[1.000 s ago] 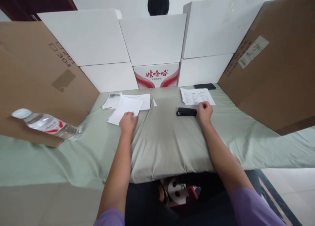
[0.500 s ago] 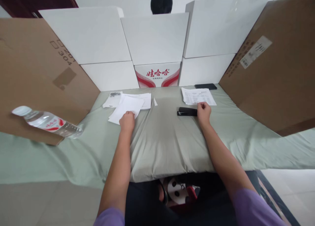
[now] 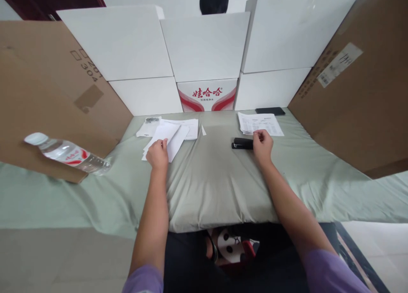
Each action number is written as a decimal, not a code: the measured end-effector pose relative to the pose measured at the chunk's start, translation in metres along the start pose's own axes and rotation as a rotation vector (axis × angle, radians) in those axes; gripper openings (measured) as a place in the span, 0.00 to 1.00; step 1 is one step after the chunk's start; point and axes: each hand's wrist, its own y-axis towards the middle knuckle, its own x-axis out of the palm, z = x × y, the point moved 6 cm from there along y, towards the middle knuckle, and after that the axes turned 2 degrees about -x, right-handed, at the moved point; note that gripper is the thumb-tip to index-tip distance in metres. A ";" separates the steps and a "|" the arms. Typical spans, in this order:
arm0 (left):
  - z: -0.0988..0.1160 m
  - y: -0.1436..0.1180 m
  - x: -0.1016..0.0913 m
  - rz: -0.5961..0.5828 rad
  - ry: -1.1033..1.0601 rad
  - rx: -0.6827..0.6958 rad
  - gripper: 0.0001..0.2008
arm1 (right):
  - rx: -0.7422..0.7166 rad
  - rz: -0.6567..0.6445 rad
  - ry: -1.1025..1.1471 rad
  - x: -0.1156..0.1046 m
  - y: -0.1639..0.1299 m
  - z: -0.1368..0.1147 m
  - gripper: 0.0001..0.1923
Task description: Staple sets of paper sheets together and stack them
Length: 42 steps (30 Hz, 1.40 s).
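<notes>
Head view. Left hand (image 3: 157,154) rests on the green cloth-covered table (image 3: 210,178), fingers curled together and pinching the near edge of a loose white sheet (image 3: 165,137); the sheet's edge is lifted slightly off a second blank sheet beneath it. Both sheets overlap a flat stack of white paper (image 3: 188,127), left of table centre. A small packet of staples (image 3: 149,125) lies just beyond, at the far left.

Right hand (image 3: 263,146) sits at the right end of a black stapler (image 3: 242,143), fingers closed over that end; thumb and fingertips touch it. The stapler lies flat on the cloth, right of centre, just in front of a printed document stack (image 3: 259,123). A dark phone (image 3: 270,111) lies behind that stack, against the white boxes (image 3: 204,46).

A small paper scrap (image 3: 203,130) lies between the two paper groups. A water bottle (image 3: 68,153) lies tilted on its side at far left, against a cardboard panel (image 3: 47,97). Another person's head shows above the boxes.
</notes>
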 end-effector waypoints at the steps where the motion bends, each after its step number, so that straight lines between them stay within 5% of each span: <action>1: 0.000 0.000 0.001 -0.015 -0.006 0.005 0.23 | 0.001 -0.014 -0.002 0.001 -0.001 -0.001 0.08; 11: -0.009 0.002 0.004 -0.147 0.107 0.032 0.19 | -0.070 -0.162 -0.006 0.019 -0.019 -0.021 0.08; 17: 0.002 -0.005 -0.019 0.083 0.005 0.124 0.18 | -0.148 -0.296 0.002 0.034 -0.036 -0.036 0.08; 20: 0.003 -0.011 -0.029 0.195 -0.197 0.015 0.19 | -0.188 -0.391 0.020 0.046 -0.049 -0.045 0.07; 23: 0.011 -0.017 -0.028 0.228 -0.539 0.072 0.21 | -0.174 -0.519 0.068 0.061 -0.065 -0.052 0.07; 26: 0.022 -0.022 -0.011 0.128 -0.986 0.108 0.27 | -0.044 -0.663 0.202 0.077 -0.081 -0.050 0.08; 30: 0.040 -0.031 0.019 -0.077 -1.382 0.039 0.34 | 0.250 -0.813 0.542 0.097 -0.099 -0.042 0.20; 35: 0.058 -0.048 0.036 -0.266 -1.429 0.019 0.30 | 0.536 -0.826 0.865 0.104 -0.104 -0.039 0.25; 42: 0.063 -0.053 0.038 -0.381 -1.358 0.020 0.23 | 0.614 -0.589 0.895 0.094 -0.089 -0.029 0.21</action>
